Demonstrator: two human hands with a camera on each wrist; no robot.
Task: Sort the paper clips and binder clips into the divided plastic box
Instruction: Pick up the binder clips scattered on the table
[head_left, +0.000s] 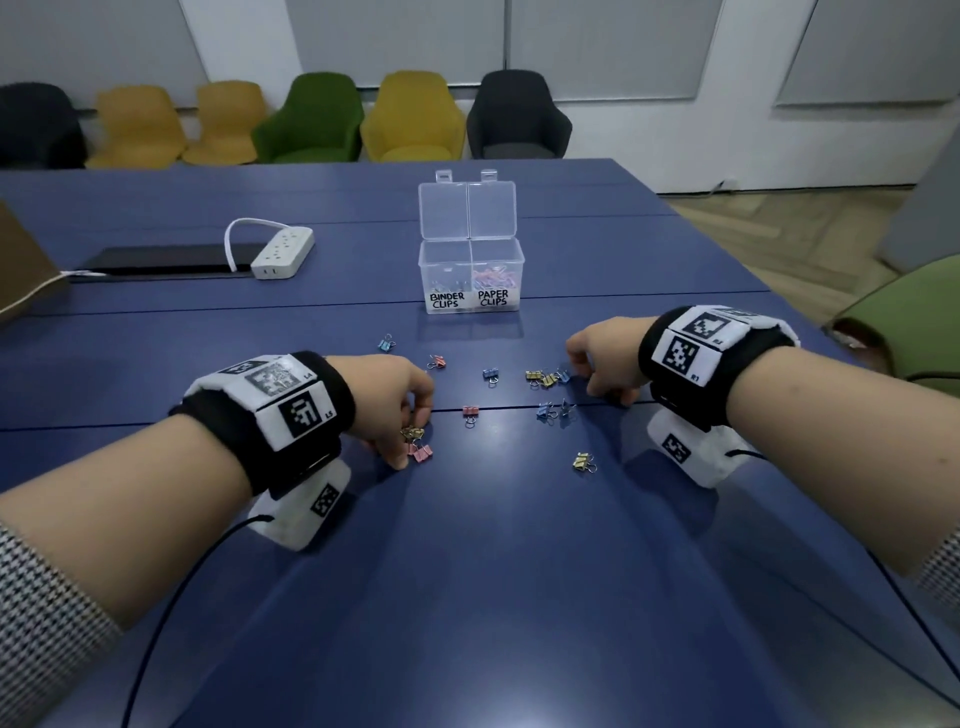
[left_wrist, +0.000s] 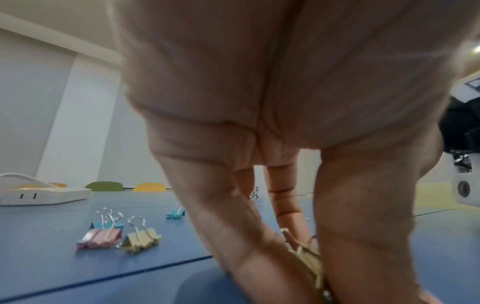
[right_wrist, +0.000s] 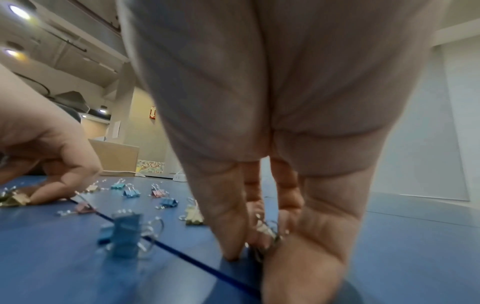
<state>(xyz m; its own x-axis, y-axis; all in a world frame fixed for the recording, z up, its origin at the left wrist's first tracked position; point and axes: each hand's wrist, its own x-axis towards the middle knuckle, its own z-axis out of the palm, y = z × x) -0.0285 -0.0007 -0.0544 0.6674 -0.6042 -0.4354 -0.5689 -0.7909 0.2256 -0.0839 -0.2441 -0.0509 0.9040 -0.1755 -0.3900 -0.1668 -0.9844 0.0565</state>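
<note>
The clear divided box (head_left: 470, 275) stands open mid-table. Its left compartment is labelled BINDER CLIPS; the right one, labelled PAPER CLIPS, holds coloured paper clips (head_left: 493, 278). Several binder clips lie scattered in front of it. My left hand (head_left: 415, 436) is down at the table and pinches a gold binder clip (left_wrist: 310, 261) between thumb and fingers, with a pink clip (head_left: 420, 452) just beside it. On the right, my right hand (head_left: 584, 376) curls its fingers and thumb round a small binder clip (right_wrist: 265, 228) with silver wire handles, next to a gold pair (head_left: 540, 376).
Loose binder clips between the hands include a blue one (head_left: 490, 374), a pink one (head_left: 470, 413) and a gold one (head_left: 583, 461). A white power strip (head_left: 283, 252) and a dark tablet (head_left: 166, 260) lie at the far left. Chairs (head_left: 311, 119) line the wall.
</note>
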